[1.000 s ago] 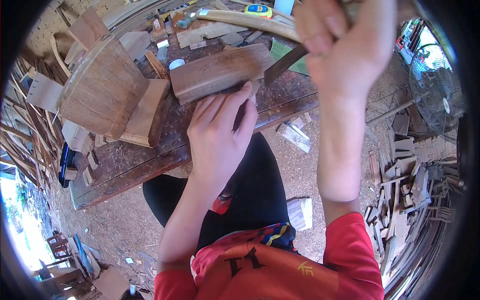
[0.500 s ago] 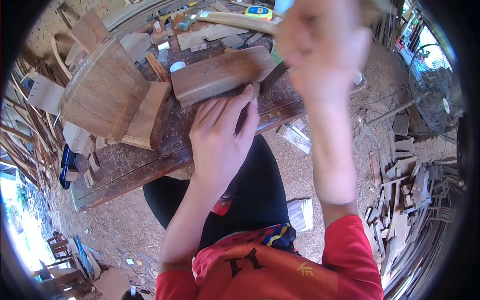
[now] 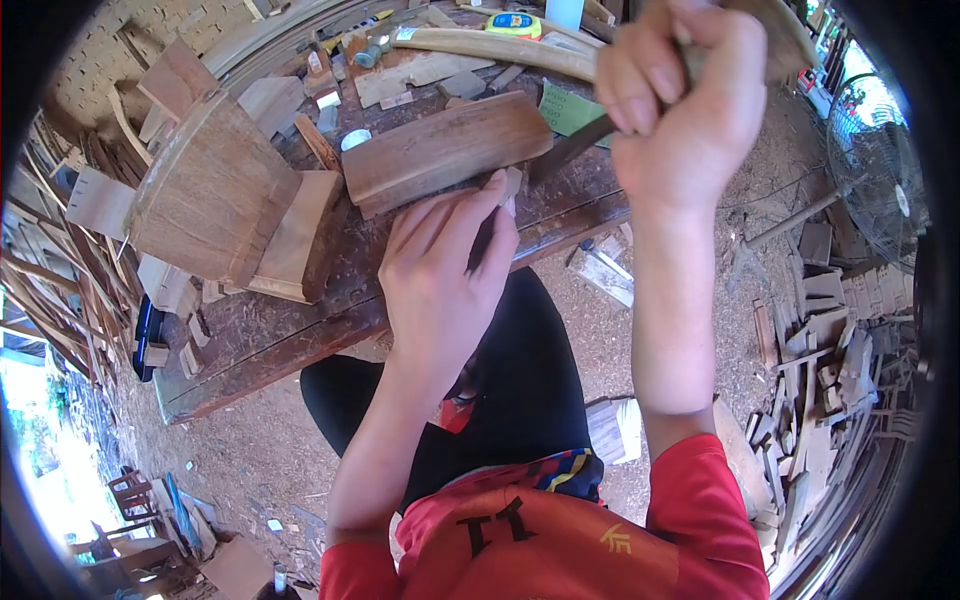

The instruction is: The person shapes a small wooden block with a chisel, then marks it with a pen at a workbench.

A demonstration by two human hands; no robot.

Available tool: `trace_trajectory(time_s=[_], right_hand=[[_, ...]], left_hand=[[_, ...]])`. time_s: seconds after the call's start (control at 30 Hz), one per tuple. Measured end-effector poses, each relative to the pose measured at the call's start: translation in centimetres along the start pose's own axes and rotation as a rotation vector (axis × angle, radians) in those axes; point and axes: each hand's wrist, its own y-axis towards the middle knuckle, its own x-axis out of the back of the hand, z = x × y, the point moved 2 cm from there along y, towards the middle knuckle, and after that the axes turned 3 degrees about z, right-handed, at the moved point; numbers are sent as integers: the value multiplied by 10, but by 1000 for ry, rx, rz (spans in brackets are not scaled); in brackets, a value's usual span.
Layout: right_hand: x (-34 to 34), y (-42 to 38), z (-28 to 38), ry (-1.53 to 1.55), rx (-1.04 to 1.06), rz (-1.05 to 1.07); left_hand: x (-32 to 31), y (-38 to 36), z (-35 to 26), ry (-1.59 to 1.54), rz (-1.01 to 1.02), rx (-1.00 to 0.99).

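A long brown wooden block [image 3: 450,150] lies on the scratched workbench [image 3: 270,345]. Along its front edge, my left hand [image 3: 440,250] pinches a small wood piece [image 3: 513,183] between thumb and forefinger. My right hand [image 3: 685,110] is raised over the bench's right part, its fingers wrapped round the handle of a tool. The tool's dark flat blade [image 3: 572,150] points down-left towards the block's right end. Beyond the right hand, a brown wooden part [image 3: 780,35] shows, partly hidden.
Left of the block stands a curved wooden assembly [image 3: 215,190]. Behind are a yellow tape measure [image 3: 514,24], a long curved wood strip [image 3: 490,45], a green sandpaper sheet [image 3: 570,108] and a white cap [image 3: 356,139]. A fan [image 3: 875,160] and scrap wood [image 3: 820,400] are at right.
My right hand has moved slightly right and is less blurred, and the green sheet shows more. My left hand stays by the block. The whole view has shifted slightly.
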Motion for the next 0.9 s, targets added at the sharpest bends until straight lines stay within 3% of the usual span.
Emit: trace_trajectory(time_s=[0.13,0.33,0.6,0.8,0.9], right_hand=[[28,-9,2,-85,65,-22],[54,-19,7,-59,93,6],[64,-22,9,-4,99,37],[69,-25,11,59,97,77],[67,-26,11,48,108,83]], left_hand=[[-3,5,-1,70,16,-88],[-5,10,-5,-99,174,29],[0,29,-12,111,233,25],[4,34,-9,-80,341,60],[7,36,-14,-272,401,167]])
